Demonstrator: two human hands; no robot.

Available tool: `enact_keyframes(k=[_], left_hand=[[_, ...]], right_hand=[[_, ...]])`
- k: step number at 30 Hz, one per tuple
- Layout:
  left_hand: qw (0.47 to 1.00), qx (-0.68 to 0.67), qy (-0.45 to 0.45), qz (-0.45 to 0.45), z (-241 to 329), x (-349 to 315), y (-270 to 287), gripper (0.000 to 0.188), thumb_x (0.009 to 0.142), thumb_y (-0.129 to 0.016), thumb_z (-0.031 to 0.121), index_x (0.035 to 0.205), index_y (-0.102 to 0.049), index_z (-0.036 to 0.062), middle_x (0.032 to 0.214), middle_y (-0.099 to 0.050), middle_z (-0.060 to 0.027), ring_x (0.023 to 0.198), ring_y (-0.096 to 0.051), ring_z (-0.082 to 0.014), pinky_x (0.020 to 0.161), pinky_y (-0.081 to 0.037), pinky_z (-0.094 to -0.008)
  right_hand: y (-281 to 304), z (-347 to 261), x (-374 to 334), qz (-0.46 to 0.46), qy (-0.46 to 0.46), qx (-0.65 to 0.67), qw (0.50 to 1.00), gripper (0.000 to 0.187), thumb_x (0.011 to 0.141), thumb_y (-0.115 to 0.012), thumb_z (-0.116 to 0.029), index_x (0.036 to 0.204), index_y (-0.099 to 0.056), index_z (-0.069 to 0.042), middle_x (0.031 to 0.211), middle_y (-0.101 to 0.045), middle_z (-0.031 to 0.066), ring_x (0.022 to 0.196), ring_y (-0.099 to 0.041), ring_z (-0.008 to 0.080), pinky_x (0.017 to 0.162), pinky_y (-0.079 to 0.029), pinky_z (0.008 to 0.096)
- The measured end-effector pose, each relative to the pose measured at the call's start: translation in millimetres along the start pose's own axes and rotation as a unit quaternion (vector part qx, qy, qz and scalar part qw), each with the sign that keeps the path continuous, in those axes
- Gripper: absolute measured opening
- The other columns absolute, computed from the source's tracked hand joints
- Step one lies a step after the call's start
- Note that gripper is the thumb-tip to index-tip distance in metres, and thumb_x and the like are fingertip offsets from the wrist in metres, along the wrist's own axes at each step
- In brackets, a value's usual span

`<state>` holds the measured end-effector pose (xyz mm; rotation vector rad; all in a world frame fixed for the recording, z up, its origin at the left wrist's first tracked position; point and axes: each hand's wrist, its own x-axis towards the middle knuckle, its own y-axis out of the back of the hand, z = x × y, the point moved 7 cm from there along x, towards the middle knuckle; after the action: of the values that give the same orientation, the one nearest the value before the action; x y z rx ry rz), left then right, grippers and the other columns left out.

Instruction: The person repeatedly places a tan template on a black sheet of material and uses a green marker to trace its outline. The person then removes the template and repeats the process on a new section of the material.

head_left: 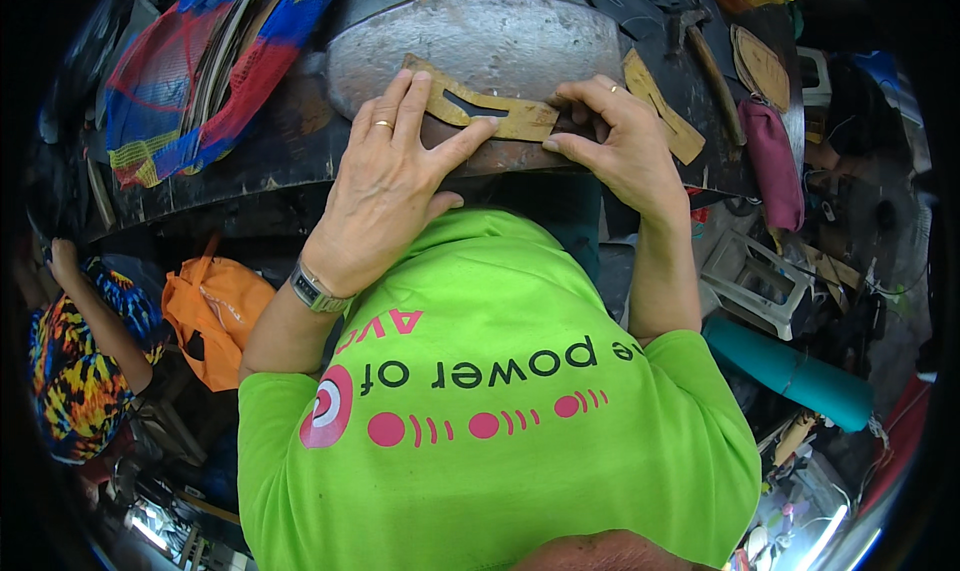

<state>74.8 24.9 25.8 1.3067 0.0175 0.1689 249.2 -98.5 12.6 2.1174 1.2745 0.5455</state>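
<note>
A tan, flat template point(525, 123) with a Y-shaped cutout lies near the table's front edge, at the lower rim of a worn grey slab point(480, 46). Dark material shows through the cutout. My left hand point(385, 156) rests on the template with its fingers stretched out and apart; its thumb reaches beside the cutout. At the template's right end, the thumb and forefinger of my right hand point(620, 136) close on its edge, the other fingers curled in. A second tan template point(663, 106) with a slit lies just beyond my right hand.
At the back left sits a blue, red and yellow mesh bag point(215, 81) of flat pieces. A wooden-handled tool point(715, 86), an oval tan piece point(760, 66) and a maroon pouch point(772, 166) lie at the right. Another person's arm point(100, 316) and an orange bag point(215, 311) are at left.
</note>
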Motion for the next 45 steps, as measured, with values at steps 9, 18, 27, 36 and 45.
enact_keyframes(k=[9, 18, 27, 36, 45], left_hand=[[1.000, -0.013, -0.002, 0.000, 0.0, -2.4, 0.6, 0.088, 0.072, -0.090, 0.024, 0.152, -0.053, 0.0296, 0.155, -0.040, -0.0299, 0.148, -0.036, -0.0424, 0.117, -0.036, -0.0507], [1.000, -0.009, 0.000, -0.006, -1.3, -0.9, 0.8, 0.085, 0.075, -0.089, 0.024, 0.152, -0.053, 0.0293, 0.156, -0.039, -0.0295, 0.148, -0.036, -0.0428, 0.118, -0.034, -0.0504], [1.000, -0.002, -0.001, -0.009, -0.9, -2.2, -0.7, 0.088, 0.076, -0.088, 0.025, 0.155, -0.050, 0.0304, 0.157, -0.038, -0.0305, 0.149, -0.035, -0.0436, 0.120, -0.034, -0.0509], [1.000, 0.001, -0.005, 0.013, -2.8, -7.4, -6.2, 0.088, 0.077, -0.088, 0.024, 0.156, -0.048, 0.0322, 0.160, -0.035, -0.0293, 0.152, -0.033, -0.0418, 0.119, -0.032, -0.0551], [0.999, 0.013, 0.047, 0.014, -1.0, -14.5, -18.9, 0.095, 0.077, -0.088, 0.026, 0.159, -0.043, 0.0397, 0.169, -0.025, -0.0234, 0.157, -0.026, -0.0385, 0.120, -0.028, -0.0623]], right_hand=[[0.4, 7.1, 2.7, -0.010, -0.013, 0.033, 0.999, 0.039, 0.076, -0.087, -0.011, 0.111, -0.073, -0.001, 0.085, -0.058, -0.0004, 0.072, -0.051, 0.0088, 0.065, -0.042, 0.0250], [0.2, 18.6, 1.8, -0.005, -0.052, 0.128, 0.990, 0.036, 0.082, -0.087, -0.011, 0.114, -0.075, -0.002, 0.086, -0.063, -0.0041, 0.075, -0.050, 0.0051, 0.067, -0.041, 0.0222], [-2.2, 12.4, 2.3, 0.000, -0.022, 0.069, 0.997, 0.037, 0.079, -0.087, -0.009, 0.113, -0.075, -0.003, 0.086, -0.061, -0.0031, 0.074, -0.049, 0.0067, 0.066, -0.041, 0.0239], [-1.6, 1.5, 4.1, -0.009, -0.032, 0.010, 0.999, 0.039, 0.077, -0.086, -0.008, 0.113, -0.071, -0.002, 0.082, -0.057, -0.0015, 0.071, -0.047, 0.0096, 0.064, -0.041, 0.0261], [-3.0, -6.5, 4.7, -0.032, -0.077, -0.015, 0.996, 0.038, 0.078, -0.083, -0.009, 0.112, -0.068, -0.001, 0.081, -0.056, -0.0001, 0.071, -0.047, 0.0104, 0.065, -0.042, 0.0265]])
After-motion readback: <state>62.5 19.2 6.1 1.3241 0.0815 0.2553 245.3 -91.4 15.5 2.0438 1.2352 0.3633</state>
